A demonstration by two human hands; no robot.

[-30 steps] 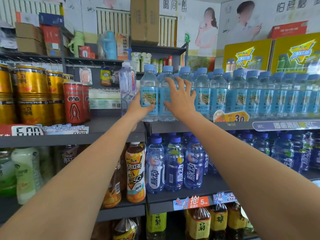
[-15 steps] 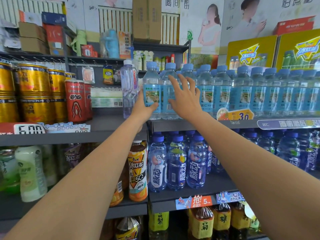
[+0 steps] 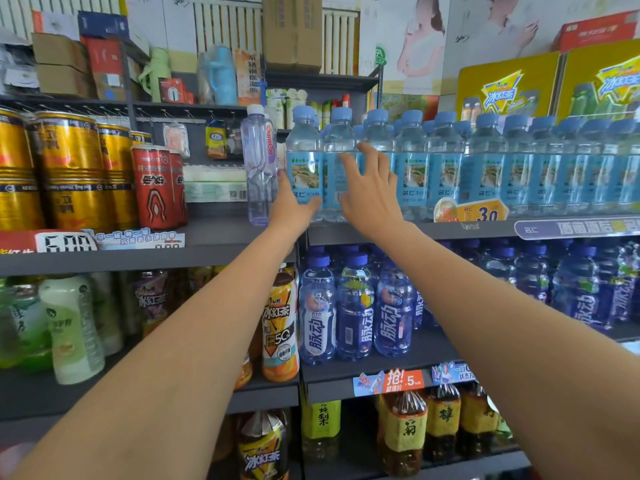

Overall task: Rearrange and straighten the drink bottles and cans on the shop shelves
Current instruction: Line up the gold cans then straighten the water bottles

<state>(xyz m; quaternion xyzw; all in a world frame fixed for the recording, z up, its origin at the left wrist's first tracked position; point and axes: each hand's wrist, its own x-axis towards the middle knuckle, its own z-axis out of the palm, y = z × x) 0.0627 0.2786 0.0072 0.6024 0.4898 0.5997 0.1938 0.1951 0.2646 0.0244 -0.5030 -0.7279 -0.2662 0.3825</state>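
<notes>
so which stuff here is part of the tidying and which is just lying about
Job in hand:
- left hand, gripping the end water bottle
- right hand, fingers spread on the next bottle
- gold cans

Lying about:
- cardboard box
- price tag

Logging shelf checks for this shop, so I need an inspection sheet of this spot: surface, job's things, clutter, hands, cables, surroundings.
Surface: grey shelf, price tags on its edge.
Job's things: light-blue water bottles upright in a row; end bottle held.
Clutter: lone clear bottle beside the row.
Hands: left hand grips the end bottle; right hand spread open against the next bottles.
Cables: nothing seen.
Surroundings: gold cans, red cans, cardboard boxes.
</notes>
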